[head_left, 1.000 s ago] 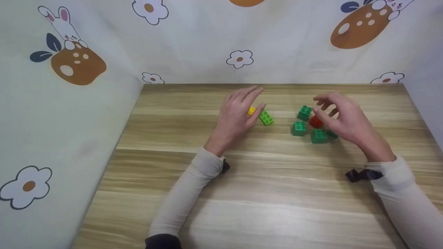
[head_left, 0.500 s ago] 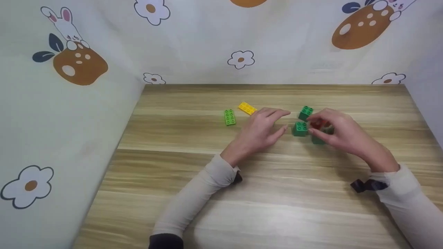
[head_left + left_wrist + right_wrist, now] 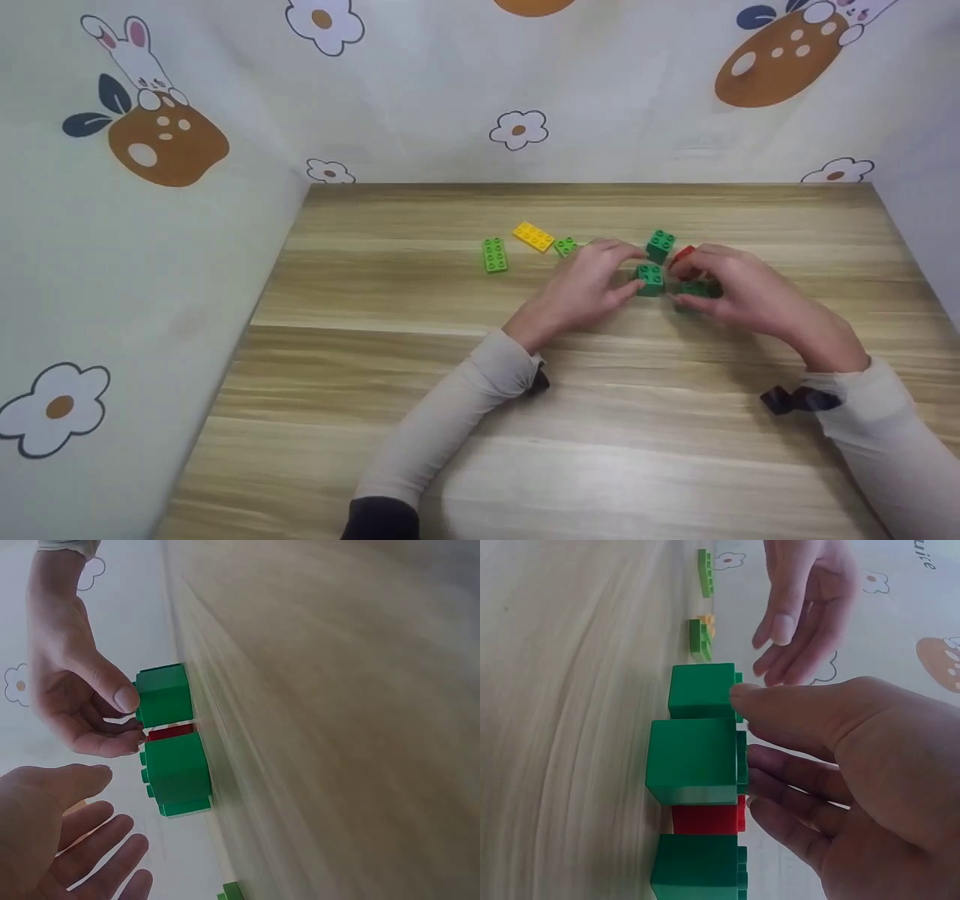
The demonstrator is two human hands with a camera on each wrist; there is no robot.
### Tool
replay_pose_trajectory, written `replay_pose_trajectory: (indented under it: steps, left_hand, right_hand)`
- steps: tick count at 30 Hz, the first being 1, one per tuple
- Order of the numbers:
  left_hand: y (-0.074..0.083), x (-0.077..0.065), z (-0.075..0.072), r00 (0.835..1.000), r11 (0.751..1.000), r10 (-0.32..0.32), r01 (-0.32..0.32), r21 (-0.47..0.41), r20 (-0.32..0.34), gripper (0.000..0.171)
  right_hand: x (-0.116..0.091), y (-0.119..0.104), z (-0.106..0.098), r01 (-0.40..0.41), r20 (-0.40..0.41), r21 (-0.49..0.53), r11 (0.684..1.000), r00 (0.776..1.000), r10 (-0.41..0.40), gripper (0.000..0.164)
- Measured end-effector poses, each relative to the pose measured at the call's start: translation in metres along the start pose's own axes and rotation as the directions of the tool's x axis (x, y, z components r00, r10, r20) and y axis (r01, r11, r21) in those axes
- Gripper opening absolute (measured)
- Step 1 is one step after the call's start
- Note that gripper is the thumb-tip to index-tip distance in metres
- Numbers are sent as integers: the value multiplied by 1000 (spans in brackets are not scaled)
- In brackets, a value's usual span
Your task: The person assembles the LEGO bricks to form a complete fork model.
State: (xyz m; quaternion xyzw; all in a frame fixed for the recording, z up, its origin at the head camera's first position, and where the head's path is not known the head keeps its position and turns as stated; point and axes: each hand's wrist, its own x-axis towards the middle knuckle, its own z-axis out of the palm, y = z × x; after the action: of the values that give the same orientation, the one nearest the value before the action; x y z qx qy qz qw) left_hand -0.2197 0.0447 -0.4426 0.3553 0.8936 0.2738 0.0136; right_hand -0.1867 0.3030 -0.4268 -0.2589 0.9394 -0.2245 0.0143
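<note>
My left hand (image 3: 589, 285) hovers beside a dark green toy brick (image 3: 649, 280), thumb and fingers apart and nothing between them in the left wrist view. My right hand (image 3: 739, 289) is just above another dark green brick (image 3: 694, 761) and a red brick (image 3: 705, 819). Its fingers are loosely bent, holding nothing; whether the fingertips touch the studs I cannot tell. A third dark green brick (image 3: 660, 246) stands farther back. Part of the red and green group is hidden under my right hand in the head view.
Left of the hands lie a flat light green brick (image 3: 495, 255) and a flat yellow brick (image 3: 534, 236). A second light green brick (image 3: 566, 246) is partly hidden by my left hand. The wooden table (image 3: 360, 375) meets patterned cloth walls (image 3: 420, 90) at the back and sides.
My left hand has moved right, from over the yellow and light green bricks to beside the dark green bricks. My right hand has come lower and nearer over the red and green bricks.
</note>
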Motion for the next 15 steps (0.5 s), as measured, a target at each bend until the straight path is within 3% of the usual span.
replay_pose_trajectory:
  steps: [7,15]
  left_hand:
    - [0,12,8,994,993,-62,70,-94,87,46]
    - [1,19,13,990,990,-96,106,-96,104,44]
  right_hand:
    - [-1,2,-2,-14,41,0,1000,999,14,29]
    - [-4,5,-5,-44,92,19,999,995,42,32]
